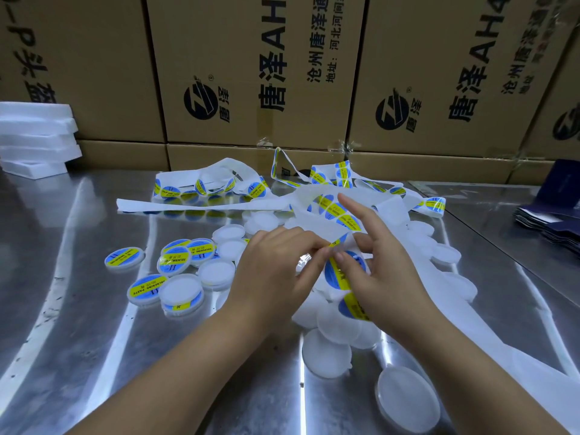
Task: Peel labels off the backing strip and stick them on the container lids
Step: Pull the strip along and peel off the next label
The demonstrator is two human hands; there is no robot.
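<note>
Grip: left hand [276, 262] and right hand [381, 274] both pinch the backing strip [317, 224] at a label [331, 274]. Roughly five labelled lids [174, 262] are done. Many bare lids [326, 356] remain on the desk [94, 340].

place: packing station in a warehouse or factory stockroom
wall: stacked brown cartons [251, 73] with taped seams, same printed logo and Chinese text on each, right behind the bench
bench: bare steel table [78, 309], scuffed and reflective
stock: pile of white foam sheets [34, 139] far left; dark flat pouches [549, 227] stacked far right
work: long strip [201, 206] of blue-yellow "SOLDERING PASTE" labels [256, 189]; many loose round lids [326, 356], some labelled, most blank
read: batch hand labelling, not a home or office
</note>
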